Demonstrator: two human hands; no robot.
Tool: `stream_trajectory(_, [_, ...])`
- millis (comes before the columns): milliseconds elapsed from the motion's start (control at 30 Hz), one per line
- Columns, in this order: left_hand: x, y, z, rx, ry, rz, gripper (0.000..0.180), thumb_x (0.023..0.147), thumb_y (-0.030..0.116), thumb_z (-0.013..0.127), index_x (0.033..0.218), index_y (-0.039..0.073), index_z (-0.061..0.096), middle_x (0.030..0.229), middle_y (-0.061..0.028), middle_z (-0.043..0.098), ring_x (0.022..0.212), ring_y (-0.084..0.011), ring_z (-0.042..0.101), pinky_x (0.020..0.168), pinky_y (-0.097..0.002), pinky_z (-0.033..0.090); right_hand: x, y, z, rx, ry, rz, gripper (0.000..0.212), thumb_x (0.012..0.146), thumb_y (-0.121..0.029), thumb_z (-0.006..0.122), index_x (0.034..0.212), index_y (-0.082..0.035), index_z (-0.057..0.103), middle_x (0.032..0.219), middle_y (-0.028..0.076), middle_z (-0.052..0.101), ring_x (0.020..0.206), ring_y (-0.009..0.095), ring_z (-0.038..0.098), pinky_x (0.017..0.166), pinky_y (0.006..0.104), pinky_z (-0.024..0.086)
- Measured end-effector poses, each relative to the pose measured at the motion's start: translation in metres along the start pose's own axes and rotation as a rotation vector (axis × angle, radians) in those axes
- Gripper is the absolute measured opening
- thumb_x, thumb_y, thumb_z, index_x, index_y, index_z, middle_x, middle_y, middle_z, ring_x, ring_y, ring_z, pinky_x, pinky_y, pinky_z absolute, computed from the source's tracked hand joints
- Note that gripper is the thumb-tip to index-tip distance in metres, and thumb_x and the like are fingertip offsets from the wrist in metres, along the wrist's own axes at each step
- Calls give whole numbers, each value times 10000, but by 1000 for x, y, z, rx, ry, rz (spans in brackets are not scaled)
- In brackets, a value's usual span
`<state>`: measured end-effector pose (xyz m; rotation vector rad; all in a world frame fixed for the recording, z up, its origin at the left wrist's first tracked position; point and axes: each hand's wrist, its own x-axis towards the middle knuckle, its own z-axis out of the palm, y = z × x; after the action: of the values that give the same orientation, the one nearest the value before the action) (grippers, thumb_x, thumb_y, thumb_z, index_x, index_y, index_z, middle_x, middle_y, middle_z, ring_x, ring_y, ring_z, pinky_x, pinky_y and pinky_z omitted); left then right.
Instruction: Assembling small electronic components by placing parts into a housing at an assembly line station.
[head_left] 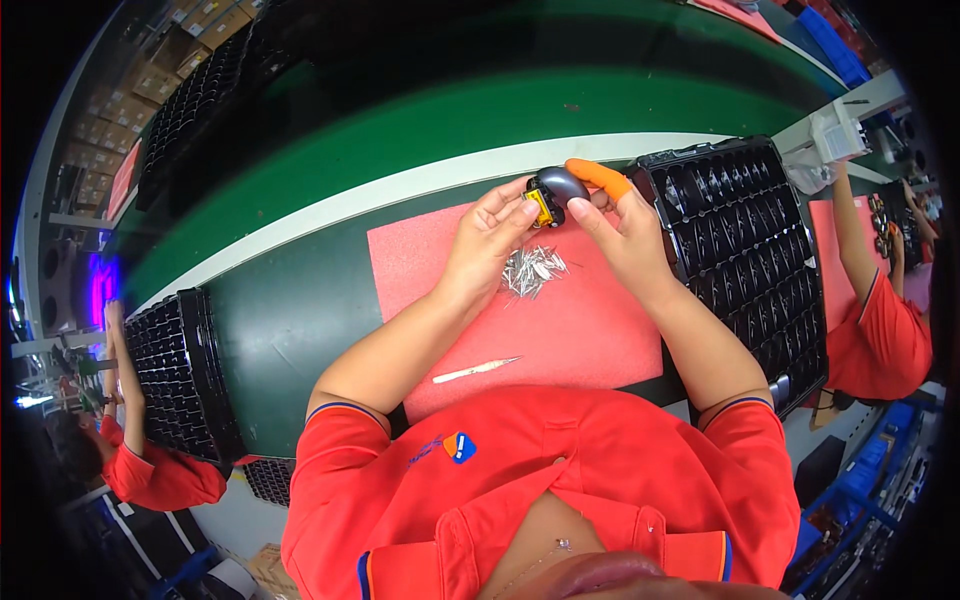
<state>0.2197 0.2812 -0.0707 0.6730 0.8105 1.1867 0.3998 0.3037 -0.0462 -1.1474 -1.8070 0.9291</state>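
Observation:
Over the pink foam mat [590, 345], my two hands meet around one small device. My left hand [485, 240] pinches its black-and-yellow part [540, 207] between thumb and fingers. On the other side, my right hand [632, 232] grips a glossy dark grey rounded shell [563, 184], which touches the yellow part; whether the two are joined I cannot tell. An orange finger cot [598, 177] covers my right index finger. Just below the hands lies a loose pile of thin silver metal pieces [530, 273]. A white pen-shaped tool with a pointed tip [475, 370] rests nearer to me.
Stacked black compartment trays [735, 235] stand right beside my right forearm. More black trays [165, 365] are at the left. A white rail [330, 210] crosses beyond the mat, with a green surface [450, 130] behind it. Co-workers in red sit at the left [165, 470] and right [885, 340].

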Motion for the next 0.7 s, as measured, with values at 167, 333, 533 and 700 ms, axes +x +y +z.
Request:
stream_trajectory(167, [2,1,4,-9,0,-14,391,927,157,578,1272,1,482,1143,-73,611,1030,-127,596,912,-284,484,4,5,1,3,10,11,374,868,-140,641,1210,-9,562,976,65,612,806,112,573,770,260,472])
stream_trajectory(333, [3,1,4,-14,1,-22,392,917,182,594,1264,26,500,1121,-54,618,1021,-114,594,913,-276,483,4,11,0,-63,7,-7,379,853,-165,661,1189,-14,573,959,71,613,790,114,560,755,259,460])
stream_trajectory(533, [3,-3,3,-48,17,-12,375,916,170,600,1249,28,502,1114,-59,615,1000,-112,599,864,-267,493,4,13,-2,-128,40,-3,385,837,-176,683,1169,-14,576,873,53,596,765,108,552,728,249,452])
stream_trajectory(700, [3,-7,-1,21,42,-20,360,919,152,586,1246,25,506,1131,-63,612,1021,-123,601,888,-270,507,3,15,-1,-167,57,-28,378,816,-158,708,1141,-14,580,822,36,586,716,97,547,684,236,444])
